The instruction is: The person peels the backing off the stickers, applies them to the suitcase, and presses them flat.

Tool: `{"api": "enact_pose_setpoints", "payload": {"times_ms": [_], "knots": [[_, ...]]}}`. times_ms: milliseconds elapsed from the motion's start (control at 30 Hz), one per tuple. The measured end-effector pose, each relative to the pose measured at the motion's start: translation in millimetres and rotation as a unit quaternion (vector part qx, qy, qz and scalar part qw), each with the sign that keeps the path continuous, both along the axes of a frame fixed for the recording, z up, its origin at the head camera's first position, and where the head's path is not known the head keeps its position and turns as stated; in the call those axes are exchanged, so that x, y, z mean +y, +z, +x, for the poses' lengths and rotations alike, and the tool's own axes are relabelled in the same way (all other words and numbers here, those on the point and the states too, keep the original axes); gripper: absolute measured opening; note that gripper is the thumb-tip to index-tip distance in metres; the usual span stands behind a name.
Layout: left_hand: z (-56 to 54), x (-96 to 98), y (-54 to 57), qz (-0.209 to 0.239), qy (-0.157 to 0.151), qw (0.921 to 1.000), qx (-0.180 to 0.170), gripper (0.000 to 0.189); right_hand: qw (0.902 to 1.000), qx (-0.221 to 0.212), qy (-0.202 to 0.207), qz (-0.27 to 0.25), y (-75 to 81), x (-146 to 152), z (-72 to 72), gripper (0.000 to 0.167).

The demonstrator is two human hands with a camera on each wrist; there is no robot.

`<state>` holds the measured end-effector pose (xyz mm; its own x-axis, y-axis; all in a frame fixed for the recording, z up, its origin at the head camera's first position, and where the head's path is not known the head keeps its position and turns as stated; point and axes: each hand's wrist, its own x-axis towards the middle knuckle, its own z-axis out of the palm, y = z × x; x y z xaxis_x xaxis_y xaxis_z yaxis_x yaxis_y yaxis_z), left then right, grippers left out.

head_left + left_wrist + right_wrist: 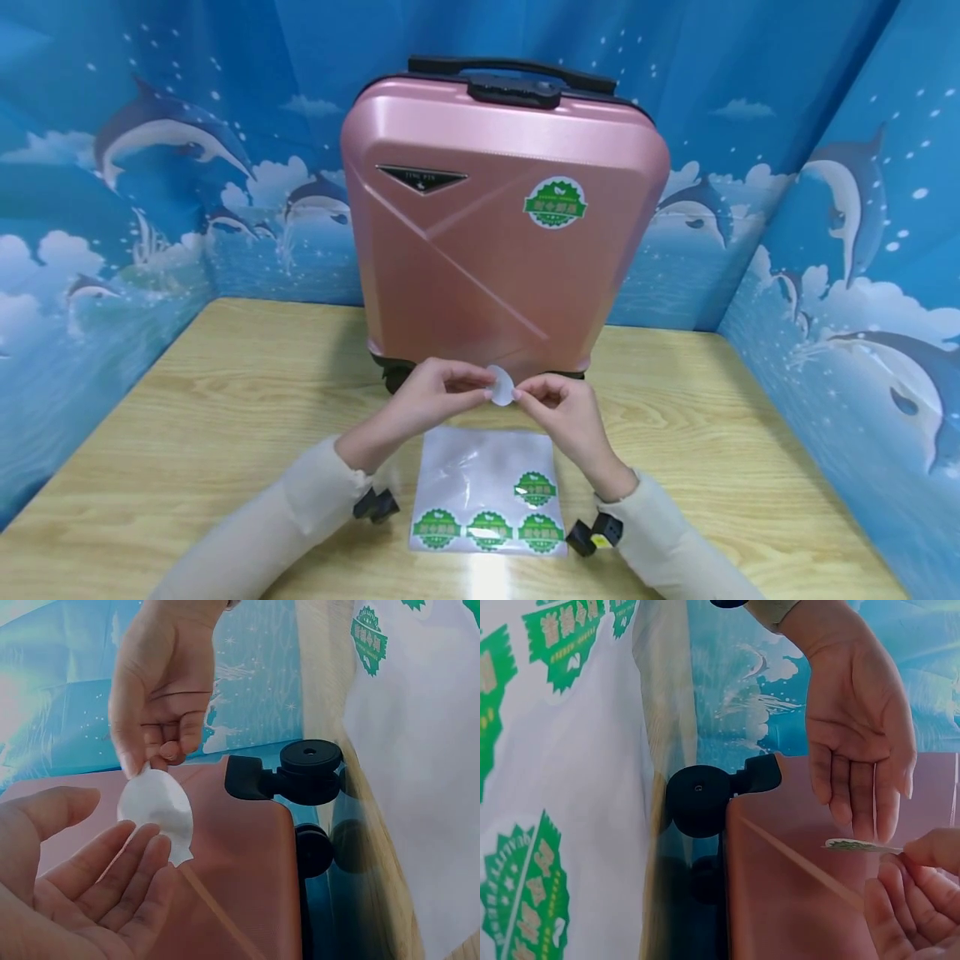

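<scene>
A round white-backed sticker (501, 387) is held up in front of the pink suitcase (480, 275). My right hand (568, 417) pinches its edge between thumb and fingertips. Edge-on in the right wrist view, the sticker (859, 845) shows a little green print on one face. My left hand (433, 398) is at its other side, thumb and fingers spread apart. In the left wrist view its extended fingertips overlap the sticker (154, 802); whether they touch is unclear. Below the hands lies a sticker sheet (468, 454) with several green stickers along its bottom and right.
The suitcase stands upright on the wooden table (262, 400), against a blue dolphin-print curtain (247, 67). A green round sticker (556, 202) is on its upper right front and a dark triangular badge (422, 178) on its upper left. Black wheels (310, 761) are at its base.
</scene>
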<state>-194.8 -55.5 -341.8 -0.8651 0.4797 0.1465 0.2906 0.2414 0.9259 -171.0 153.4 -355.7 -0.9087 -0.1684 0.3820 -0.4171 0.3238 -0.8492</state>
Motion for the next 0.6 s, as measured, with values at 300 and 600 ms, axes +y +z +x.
{"api": "enact_pose_setpoints", "payload": {"times_ms": [300,600], "knots": [[-3.4,5.8,-4.9,0.0,0.02,0.9996,0.021,0.024,0.9934,0.106,-0.004,0.044,-5.0,-3.5,-4.1,0.003],[-1.6,14.5,-5.2,0.008,0.048,0.9979,0.042,0.019,0.9803,0.186,0.008,0.064,-7.4,-4.3,-5.3,0.006]]}}
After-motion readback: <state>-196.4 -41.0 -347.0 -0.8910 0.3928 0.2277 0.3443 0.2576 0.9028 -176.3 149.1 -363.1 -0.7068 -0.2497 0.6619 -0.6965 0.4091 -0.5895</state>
